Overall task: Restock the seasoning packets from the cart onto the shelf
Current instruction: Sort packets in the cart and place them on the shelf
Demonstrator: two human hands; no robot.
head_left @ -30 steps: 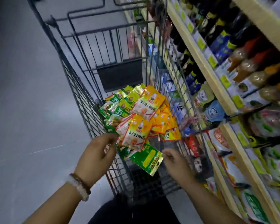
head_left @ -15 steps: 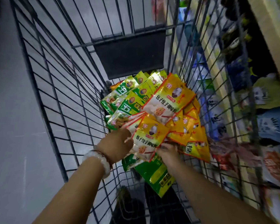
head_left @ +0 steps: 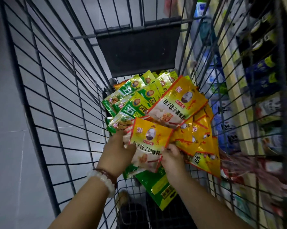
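Glossy foil packets in a dark wire cart

The seasoning packets (head_left: 151, 139) are shiny, crinkled plastic film; the cart (head_left: 56, 100) is dark painted metal wire with a matt black plastic flap (head_left: 136, 53) at its far end; the floor (head_left: 8, 154) looks smooth grey.

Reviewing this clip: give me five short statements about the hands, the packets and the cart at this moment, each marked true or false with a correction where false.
1. Both hands hold the same yellow packet. True: the left hand grips its left edge, the right hand its lower right corner.
2. The cart holds only yellow packets. False: green packets lie there too.
3. The shelf stands to the left of the cart. False: it is on the right.
4. The left wrist wears bracelets. True.
5. The held packet is already on the shelf. False: it is over the pile in the cart.
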